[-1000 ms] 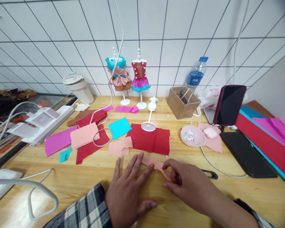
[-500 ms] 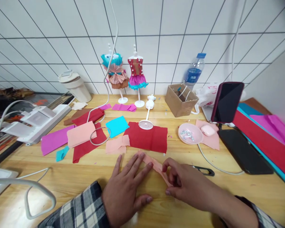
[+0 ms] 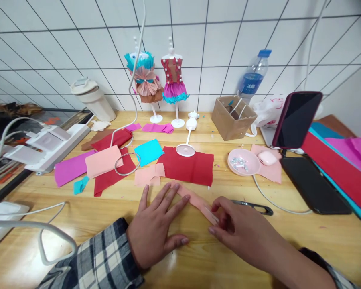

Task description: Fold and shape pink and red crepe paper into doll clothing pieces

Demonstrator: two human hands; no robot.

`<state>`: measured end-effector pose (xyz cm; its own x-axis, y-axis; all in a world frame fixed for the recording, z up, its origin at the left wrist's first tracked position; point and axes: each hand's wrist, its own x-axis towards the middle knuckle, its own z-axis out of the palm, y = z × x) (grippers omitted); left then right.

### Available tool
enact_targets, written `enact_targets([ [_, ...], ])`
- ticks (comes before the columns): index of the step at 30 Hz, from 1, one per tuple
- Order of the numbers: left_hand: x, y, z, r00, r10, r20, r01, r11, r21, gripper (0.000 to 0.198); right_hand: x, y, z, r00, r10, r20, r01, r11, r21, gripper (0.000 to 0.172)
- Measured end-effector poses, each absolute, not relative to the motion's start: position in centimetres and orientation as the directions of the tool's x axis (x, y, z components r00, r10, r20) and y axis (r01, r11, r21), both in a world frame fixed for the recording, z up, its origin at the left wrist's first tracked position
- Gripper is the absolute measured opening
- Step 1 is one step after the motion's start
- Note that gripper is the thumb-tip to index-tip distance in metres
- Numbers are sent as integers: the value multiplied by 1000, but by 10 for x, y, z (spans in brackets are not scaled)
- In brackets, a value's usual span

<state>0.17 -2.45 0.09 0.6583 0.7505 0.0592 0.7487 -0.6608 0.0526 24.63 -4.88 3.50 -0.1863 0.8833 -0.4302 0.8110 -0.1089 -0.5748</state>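
Observation:
A narrow folded strip of light pink crepe paper (image 3: 195, 200) lies on the wooden table (image 3: 289, 241) in front of me. My left hand (image 3: 156, 226) rests flat, fingers spread, with its fingertips on the strip's left end. My right hand (image 3: 240, 230) pinches the strip's right end between thumb and fingers. Just beyond the strip lie a dark red paper sheet (image 3: 188, 167) and a light pink scrap (image 3: 149, 176).
Two dressed mini mannequins (image 3: 158, 82) stand at the tiled wall; a bare one (image 3: 189, 134) lies tipped over. Coloured paper pieces (image 3: 104, 162), a bead dish (image 3: 243, 161), cardboard box (image 3: 233, 117), water bottle (image 3: 254, 78), phones (image 3: 297, 120), scissors (image 3: 254, 206), power strip (image 3: 52, 146) and cables surround me.
The strip has been flattened and stretched out longer to the right. My right hand slid along it to its right end; my left hand stays pressing the left end.

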Motion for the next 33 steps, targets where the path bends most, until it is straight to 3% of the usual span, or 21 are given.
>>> enact_targets([
  [11,0,-20,3,653,757,30,753,-653,76,86,263,-44,28,-277,857,-435,746,-93,-659,22],
  [18,1,-20,6,663,749,-14,746,-658,108,82,253,-48,29,-211,876,-433,799,-101,-593,25],
  [30,-1,-14,6,730,683,12,678,-726,117,76,259,-49,31,-293,868,-401,812,5,-584,36],
  [33,0,-15,4,768,640,-27,637,-758,139,74,254,-52,33,-272,885,-378,826,13,-564,28],
])
